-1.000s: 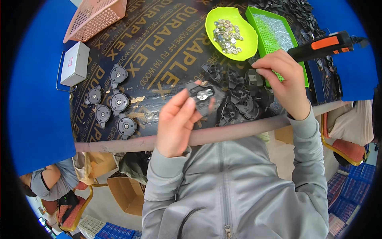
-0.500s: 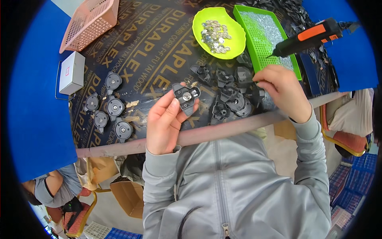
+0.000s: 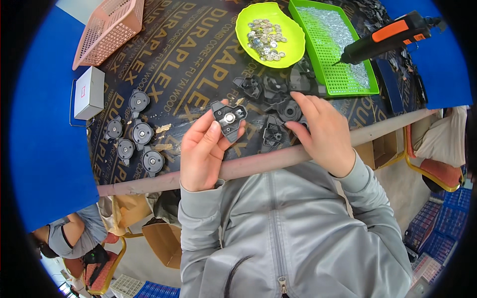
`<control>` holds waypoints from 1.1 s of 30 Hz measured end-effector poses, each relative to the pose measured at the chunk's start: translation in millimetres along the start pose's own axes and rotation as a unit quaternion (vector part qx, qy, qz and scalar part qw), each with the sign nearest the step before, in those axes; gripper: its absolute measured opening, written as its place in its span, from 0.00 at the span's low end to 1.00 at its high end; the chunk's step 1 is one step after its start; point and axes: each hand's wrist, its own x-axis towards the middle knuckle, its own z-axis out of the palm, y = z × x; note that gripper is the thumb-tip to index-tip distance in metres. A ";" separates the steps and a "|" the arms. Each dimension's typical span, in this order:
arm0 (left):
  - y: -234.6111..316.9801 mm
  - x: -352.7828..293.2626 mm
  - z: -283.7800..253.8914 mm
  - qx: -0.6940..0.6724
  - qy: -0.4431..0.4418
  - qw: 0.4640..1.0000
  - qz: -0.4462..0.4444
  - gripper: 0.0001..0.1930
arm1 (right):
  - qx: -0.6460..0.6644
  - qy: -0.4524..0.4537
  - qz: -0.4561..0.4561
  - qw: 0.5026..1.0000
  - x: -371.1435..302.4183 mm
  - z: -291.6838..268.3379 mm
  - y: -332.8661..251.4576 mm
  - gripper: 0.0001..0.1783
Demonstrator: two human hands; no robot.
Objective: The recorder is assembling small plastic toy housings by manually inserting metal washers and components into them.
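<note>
My left hand (image 3: 202, 151) holds a dark grey plastic housing (image 3: 222, 130) between thumb and fingers, its hollow side up. A shiny round metal piece (image 3: 229, 118) sits in the middle of it. To the right, my right hand (image 3: 323, 130) is over a group of similar dark housings (image 3: 272, 133), its thumb and forefinger on either side of a round dark grey cover (image 3: 289, 110). The fingertips appear to touch its edge; the other fingers are partly hidden. Several assembled round-topped units (image 3: 143, 133) lie at the left of the table.
A yellow-green dish (image 3: 293, 42) holds metal pieces. Beside it, a green tray (image 3: 325, 74) contains small silvery parts, with a black and orange electric screwdriver (image 3: 382, 39) hanging above. A pink basket (image 3: 102, 39) and white box (image 3: 90, 92) stand left. Someone sits at lower left.
My right hand has moved left and nearer, from beside the green tray to the round cover. My left hand still holds the housing in nearly the same place. The view has shifted slightly.
</note>
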 end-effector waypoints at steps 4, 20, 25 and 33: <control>0.6 -2.2 0.8 -0.002 0.005 1.000 0.001 0.22 | 0.126 -0.019 -0.004 0.992 8.5 1.7 3.3 0.23; -1.2 -13.7 7.6 -0.026 -0.029 0.996 -0.084 0.20 | 0.510 -0.008 0.031 0.860 7.7 -22.2 -17.4 0.17; -0.5 -13.3 15.4 -0.037 -0.039 0.994 -0.090 0.19 | 0.586 -0.017 0.107 0.803 11.0 -24.8 -18.2 0.14; 0.2 -13.8 25.1 -0.018 -0.056 0.993 -0.106 0.19 | 0.360 0.075 -0.204 0.907 14.8 -28.3 1.0 0.06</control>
